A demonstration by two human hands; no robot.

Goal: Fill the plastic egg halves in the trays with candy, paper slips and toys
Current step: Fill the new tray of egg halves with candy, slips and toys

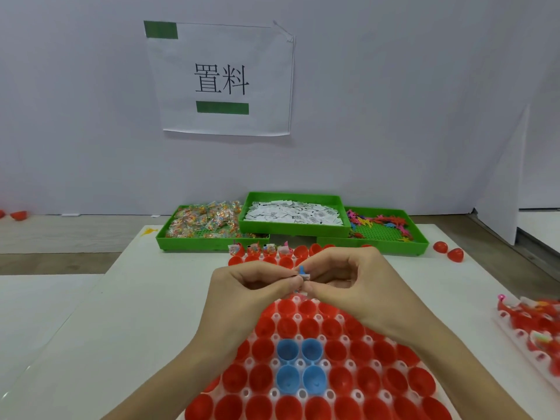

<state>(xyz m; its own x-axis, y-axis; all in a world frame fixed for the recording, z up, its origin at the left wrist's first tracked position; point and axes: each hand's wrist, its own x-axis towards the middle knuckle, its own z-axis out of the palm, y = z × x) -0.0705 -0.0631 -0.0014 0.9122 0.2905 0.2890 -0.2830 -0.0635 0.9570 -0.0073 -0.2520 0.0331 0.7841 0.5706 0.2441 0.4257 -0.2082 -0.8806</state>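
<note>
Both hands pinching one small folded paper slip above glossy round red egg halves

Left grip, right grip pinching together

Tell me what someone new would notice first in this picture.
Front and centre, the left hand and right hand pinch a small bundle over a tray of red egg halves with four blue halves amid them. Behind stand three green bins, and a paper sign hangs above.
</note>
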